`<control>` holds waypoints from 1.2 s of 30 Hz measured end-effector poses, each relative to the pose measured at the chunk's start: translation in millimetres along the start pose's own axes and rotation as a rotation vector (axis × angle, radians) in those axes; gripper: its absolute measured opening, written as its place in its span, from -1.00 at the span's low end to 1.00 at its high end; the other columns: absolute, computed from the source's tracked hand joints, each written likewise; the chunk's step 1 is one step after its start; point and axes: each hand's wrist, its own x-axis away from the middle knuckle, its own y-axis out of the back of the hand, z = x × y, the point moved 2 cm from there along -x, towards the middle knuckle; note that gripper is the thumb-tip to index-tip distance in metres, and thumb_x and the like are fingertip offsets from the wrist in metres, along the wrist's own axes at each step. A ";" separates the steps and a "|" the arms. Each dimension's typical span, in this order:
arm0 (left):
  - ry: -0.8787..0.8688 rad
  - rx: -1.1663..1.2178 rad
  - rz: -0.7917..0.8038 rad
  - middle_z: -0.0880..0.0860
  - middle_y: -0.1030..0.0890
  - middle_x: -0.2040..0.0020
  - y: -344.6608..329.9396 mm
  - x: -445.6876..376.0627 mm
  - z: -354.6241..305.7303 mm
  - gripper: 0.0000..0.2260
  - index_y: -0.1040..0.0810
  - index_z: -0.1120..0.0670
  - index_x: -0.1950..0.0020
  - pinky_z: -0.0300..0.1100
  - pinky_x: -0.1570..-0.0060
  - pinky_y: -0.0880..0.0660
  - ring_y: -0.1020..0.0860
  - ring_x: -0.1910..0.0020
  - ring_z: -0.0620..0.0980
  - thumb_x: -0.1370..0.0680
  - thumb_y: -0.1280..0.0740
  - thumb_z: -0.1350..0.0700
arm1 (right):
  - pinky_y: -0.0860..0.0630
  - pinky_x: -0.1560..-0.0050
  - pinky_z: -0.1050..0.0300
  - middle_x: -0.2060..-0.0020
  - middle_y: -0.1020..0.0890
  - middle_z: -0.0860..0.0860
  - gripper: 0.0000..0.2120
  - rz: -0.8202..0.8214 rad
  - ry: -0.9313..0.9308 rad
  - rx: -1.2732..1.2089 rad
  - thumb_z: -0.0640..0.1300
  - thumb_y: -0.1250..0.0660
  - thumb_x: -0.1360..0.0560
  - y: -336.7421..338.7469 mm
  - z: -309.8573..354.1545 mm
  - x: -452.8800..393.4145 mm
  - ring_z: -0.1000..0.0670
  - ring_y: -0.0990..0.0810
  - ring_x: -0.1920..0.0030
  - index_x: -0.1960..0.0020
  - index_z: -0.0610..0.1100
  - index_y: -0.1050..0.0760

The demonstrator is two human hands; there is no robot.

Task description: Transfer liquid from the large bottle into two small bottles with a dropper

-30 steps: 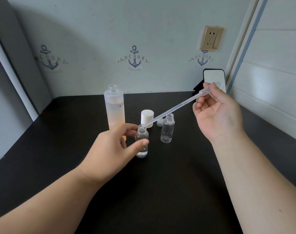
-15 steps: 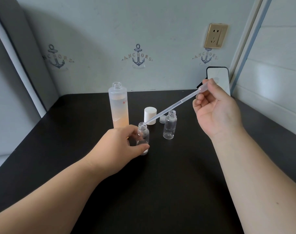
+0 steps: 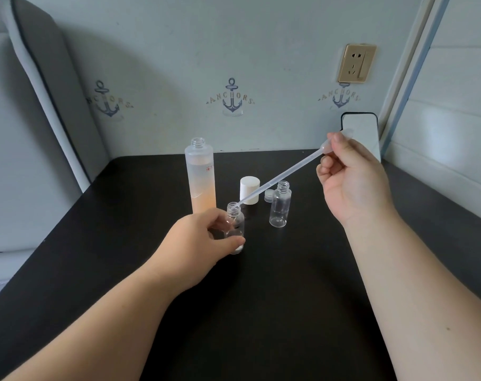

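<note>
My left hand [image 3: 199,244] grips a small clear bottle [image 3: 236,225] that stands upright on the black table [image 3: 275,312]; a little clear liquid lies at its bottom. My right hand [image 3: 349,182] pinches the bulb of a long translucent dropper [image 3: 280,177], which slants down to the left with its tip at that bottle's mouth. A second small clear bottle [image 3: 280,204] stands open and untouched to the right. The tall frosted large bottle [image 3: 200,177], uncapped and holding peach liquid in its lower part, stands behind my left hand.
A white cap [image 3: 249,189] and a small clear cap [image 3: 268,195] sit between the bottles. A dark-framed phone [image 3: 361,133] leans on the back wall at the right corner, below a gold wall socket [image 3: 356,63]. A grey cushion [image 3: 27,127] borders the table's left.
The dropper tip has stayed at the held bottle's mouth. The view has shifted slightly, and my left hand has settled lower around the bottle.
</note>
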 end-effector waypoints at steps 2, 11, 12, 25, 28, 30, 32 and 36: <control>-0.036 -0.017 -0.002 -0.45 -0.54 0.19 1.5 -0.6 0.9 -0.81 -0.54 -0.19 0.12 -0.49 0.32 -0.38 -0.54 0.22 -0.33 -0.43 -0.53 -0.13 | -0.48 0.19 0.24 0.26 -0.64 -0.02 -0.85 -0.010 0.003 0.013 -0.21 -0.43 -0.55 0.5 -0.7 -0.3 0.07 -0.49 0.33 0.19 -0.11 -0.71; -0.084 0.045 0.019 -0.25 -0.58 0.31 5.9 -4.0 5.2 -0.83 -0.61 -0.13 0.12 -0.44 0.37 -0.37 -0.51 0.37 -0.24 -0.39 -0.56 -0.07 | -0.48 0.25 0.26 0.27 -0.65 -0.05 -0.86 -0.030 0.022 0.054 -0.26 -0.42 -0.56 0.1 -0.5 -0.4 0.06 -0.47 0.37 0.15 -0.15 -0.71; -0.086 0.047 0.022 -0.25 -0.58 0.31 5.6 -4.7 5.5 -0.83 -0.61 -0.14 0.13 -0.44 0.37 -0.38 -0.52 0.35 -0.24 -0.38 -0.56 -0.08 | -0.47 0.25 0.26 0.27 -0.65 -0.05 -0.86 -0.030 0.025 0.056 -0.26 -0.42 -0.55 0.8 0.2 -0.5 0.06 -0.47 0.37 0.15 -0.15 -0.71; -0.131 0.021 0.023 -0.32 -0.56 0.26 5.9 -3.8 4.9 -0.79 -0.54 -0.21 0.16 -0.43 0.31 -0.40 -0.52 0.31 -0.23 -0.38 -0.53 -0.20 | -0.49 0.27 0.24 0.29 -0.64 -0.02 -0.84 -0.049 -0.002 -0.042 -0.25 -0.37 -0.57 2.1 -0.4 -2.7 0.05 -0.54 0.34 0.11 -0.18 -0.72; -0.111 0.229 -0.079 -0.21 -0.62 0.28 13.6 1.3 2.1 -0.76 -0.64 -0.17 0.11 -0.38 0.33 -0.40 -0.51 0.35 -0.20 -0.40 -0.42 -0.29 | -0.50 0.29 0.23 0.28 -0.64 -0.02 -0.88 -0.095 -0.042 -0.123 -0.21 -0.36 -0.58 4.6 -1.2 -3.1 0.05 -0.55 0.35 0.00 -0.24 -0.65; -0.071 0.361 -0.294 -0.11 -0.64 0.22 22.3 2.7 4.2 -0.82 -0.64 -0.17 0.10 -0.32 0.31 -0.45 -0.54 0.31 -0.20 -0.45 -0.33 -0.22 | -0.50 0.29 0.23 0.27 -0.65 -0.02 -0.87 -0.111 -0.054 -0.146 -0.19 -0.37 -0.58 5.3 -1.5 -2.9 0.06 -0.56 0.35 0.01 -0.24 -0.65; 0.014 0.387 -0.492 -0.14 -0.62 0.11 29.6 -2.0 12.0 -0.92 -0.55 -0.24 0.01 -0.29 0.24 -0.49 -0.57 0.17 -0.21 -0.50 -0.34 -0.11 | -0.50 0.30 0.23 0.26 -0.65 -0.02 -0.85 -0.121 -0.067 -0.161 -0.18 -0.38 -0.57 5.3 -1.7 -2.3 0.06 -0.56 0.36 0.08 -0.23 -0.69; 0.158 0.427 -0.350 -0.17 -0.50 -0.39 19.3 -20.3 26.4 -0.41 -0.25 -0.12 -0.56 -0.10 -0.28 -0.47 -0.49 -0.30 -0.25 -0.59 -0.41 0.04 | -0.52 0.27 0.24 0.25 -0.66 -0.02 -0.83 -0.132 -0.093 -0.155 -0.16 -0.40 -0.57 5.0 -3.1 -1.1 0.06 -0.58 0.35 0.10 -0.21 -0.72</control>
